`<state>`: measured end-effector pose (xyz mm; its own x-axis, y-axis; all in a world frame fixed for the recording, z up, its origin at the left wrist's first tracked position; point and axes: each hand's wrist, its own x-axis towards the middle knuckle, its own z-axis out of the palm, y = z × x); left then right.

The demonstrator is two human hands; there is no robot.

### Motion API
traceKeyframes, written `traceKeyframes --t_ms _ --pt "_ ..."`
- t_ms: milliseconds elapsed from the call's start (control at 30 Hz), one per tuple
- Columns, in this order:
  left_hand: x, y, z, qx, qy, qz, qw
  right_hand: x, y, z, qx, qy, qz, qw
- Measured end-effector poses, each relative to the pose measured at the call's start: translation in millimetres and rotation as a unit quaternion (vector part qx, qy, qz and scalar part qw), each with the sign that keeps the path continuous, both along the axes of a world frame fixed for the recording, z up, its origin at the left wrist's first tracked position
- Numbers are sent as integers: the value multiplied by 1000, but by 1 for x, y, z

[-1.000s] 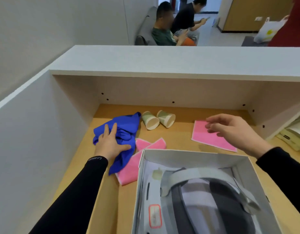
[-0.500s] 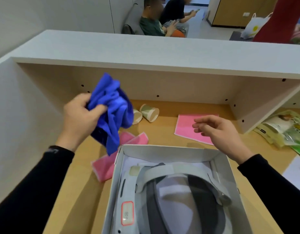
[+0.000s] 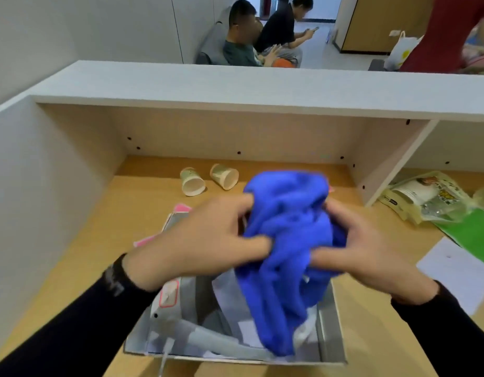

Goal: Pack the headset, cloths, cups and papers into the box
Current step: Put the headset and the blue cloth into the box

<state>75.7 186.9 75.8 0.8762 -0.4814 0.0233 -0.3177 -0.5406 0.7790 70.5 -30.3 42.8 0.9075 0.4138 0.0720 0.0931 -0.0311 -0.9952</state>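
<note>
Both hands hold a bunched blue cloth [image 3: 287,240] above the open grey box [image 3: 330,330]. My left hand [image 3: 205,240] grips its left side and my right hand [image 3: 363,248] its right side. The cloth's lower end hangs down into the box, over the grey headset [image 3: 186,322] lying inside. A pink cloth [image 3: 164,227] peeks out behind my left hand, beside the box. Two paper cups [image 3: 192,182] [image 3: 225,176] lie on their sides at the back of the desk. The pink paper is almost wholly hidden behind the blue cloth.
The wooden desk [image 3: 104,240] sits in a white cubby with a wall on the left and a divider [image 3: 393,164] on the right. Snack bags [image 3: 423,197], a green sheet [image 3: 475,235] and white paper [image 3: 458,270] lie at the right. People sit beyond the partition.
My left hand carried the blue cloth from the left to above the box. My right hand came in and took hold of its other side.
</note>
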Motion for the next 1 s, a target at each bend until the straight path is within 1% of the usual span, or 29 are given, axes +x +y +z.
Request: traceKeyframes --t_ms 33,67,100,133,167,200,233,267,300,333,367,400,433,467,500,533,567,600,667,733,800,833,900,1000 --pt "-7 5 -9 89 -16 -19 996 -10 -1 -2 -48 8 27 998" --pt "-11 10 -17 181 -21 -39 983 -17 1 -7 -128 0 46 991" --pt "-17 14 -28 260 -40 -45 964 -21 3 -15 -234 -32 55 970" --pt "-23 15 -38 317 -71 -40 945 -24 7 -24 -338 -72 66 936" --pt "-28 14 -50 361 -118 -36 924 -26 12 -34 -426 -106 78 895" --pt "-33 14 -61 392 -162 -40 905 -27 17 -43 -483 -129 86 862" --pt "-37 16 -70 392 -178 -34 902 -28 22 -50 -506 -139 88 847" --pt "-38 20 -74 370 -190 -14 909 -28 26 -54 -510 -141 84 844" --pt "-38 26 -73 320 -184 3 929 -27 29 -54 -508 -145 78 846" --pt "-37 35 -69 275 -171 27 946 -25 29 -51 -503 -141 70 850" --pt "-36 45 -63 237 -168 67 955 -23 26 -47 -495 -124 60 858" --pt "-33 57 -56 207 -184 126 953 -21 23 -41 -479 -100 47 871" --pt "-27 72 -53 179 -203 199 942 -17 20 -36 -457 -78 29 886" --pt "-18 88 -52 157 -202 272 928 -13 19 -30 -431 -61 12 900" --pt "-9 106 -54 148 -173 334 915 -9 19 -26 -403 -55 -7 914" --pt "1 125 -60 162 -133 378 902 -5 20 -24 -373 -58 -32 925" --pt "10 142 -69 195 -90 396 893 -2 21 -23 -343 -67 -63 935" --pt "17 156 -83 235 -42 386 891 1 24 -22 -315 -74 -92 942" --pt "27 175 -116 300 49 320 897 6 30 -23 -282 -75 -124 948" --pt "33 184 -150 321 128 248 905 8 37 -25 -277 -63 -130 950" --pt "39 183 -173 323 176 199 908 13 45 -28 -283 -51 -131 949" --pt "43 180 -183 320 179 186 911 14 48 -30 -286 -45 -133 948" --pt "48 173 -199 330 153 173 915 18 53 -33 -288 -31 -143 946" --pt "52 164 -212 386 57 166 906 24 59 -37 -289 -12 -158 944"
